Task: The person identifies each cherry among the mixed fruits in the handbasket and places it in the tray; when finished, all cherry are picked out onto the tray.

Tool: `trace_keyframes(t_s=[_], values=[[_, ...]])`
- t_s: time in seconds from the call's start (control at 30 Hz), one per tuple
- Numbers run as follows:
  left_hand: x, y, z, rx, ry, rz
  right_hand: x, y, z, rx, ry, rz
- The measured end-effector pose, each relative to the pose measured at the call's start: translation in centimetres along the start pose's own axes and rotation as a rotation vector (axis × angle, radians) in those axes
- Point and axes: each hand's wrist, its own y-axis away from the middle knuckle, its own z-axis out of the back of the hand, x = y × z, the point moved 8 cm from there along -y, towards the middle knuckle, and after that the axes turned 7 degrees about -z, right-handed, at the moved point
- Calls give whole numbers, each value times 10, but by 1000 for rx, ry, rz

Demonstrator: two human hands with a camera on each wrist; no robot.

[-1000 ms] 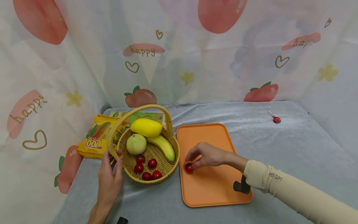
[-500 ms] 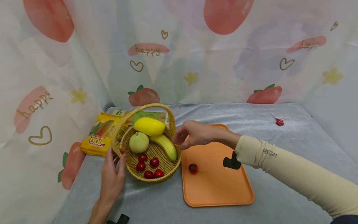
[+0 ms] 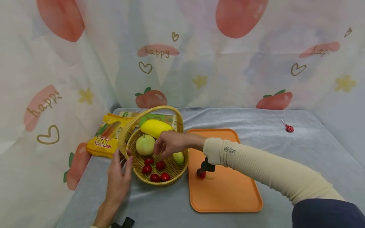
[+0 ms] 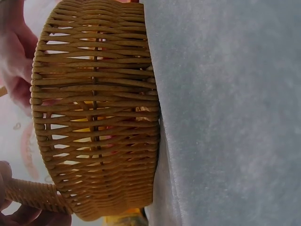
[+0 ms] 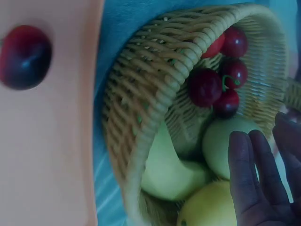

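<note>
A wicker basket (image 3: 183,172) stands on the cloth, its arched handle raised. My left hand (image 3: 119,177) grips the left foot of the handle (image 4: 33,194), fingers and thumb round it in the left wrist view. Over the basket hovers my right hand (image 3: 172,142), its fingers loosely extended with nothing between them in the right wrist view. Inside lie several dark red cherries (image 3: 161,165), a pale green round fruit (image 3: 144,145), a yellow fruit (image 3: 154,127) and a banana (image 3: 178,158) partly hidden by the right hand. One cherry (image 3: 201,173) with a stem lies on the orange tray (image 3: 228,196).
Behind and left of the basket are a yellow snack bag (image 3: 104,139) and a green and tan box (image 3: 170,119). A red lollipop (image 3: 289,128) lies at the far right. Printed curtains (image 3: 214,72) close off the back and sides.
My right hand has left the cherry on the tray, lifted and moved left over the basket. The cherry has turned slightly, and its stem now shows. The left hand keeps its hold.
</note>
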Motion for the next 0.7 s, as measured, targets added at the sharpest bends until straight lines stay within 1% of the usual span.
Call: trace_keyframes(t_s=[0.07, 0.13, 0.27, 0.33, 0.4, 0.43, 0.47, 0.67, 0.7], values=[[0, 0, -1, 5, 10, 4, -4, -8, -4, 13, -26, -23], [1, 0, -2, 9, 17, 5, -9, -14, -8, 28, -76, -58], [0, 0, -3, 18, 18, 0, -21, -22, -14, 65, -171, -161], [0, 0, -3, 20, 13, -3, -27, -24, -16, 84, -195, -211], [-1, 0, -3, 19, 15, -7, -33, -25, -18, 100, -195, -246], [0, 0, -3, 17, 17, -7, -35, -26, -19, 106, -199, -258], [-1, 0, -2, 13, 17, -9, -41, -31, -21, 111, -191, -242], [-1, -1, 1, -4, 12, -16, -44, -39, -32, 130, -197, -257], [0, -1, 1, -3, 10, -16, -41, -37, -33, 128, -205, -288]])
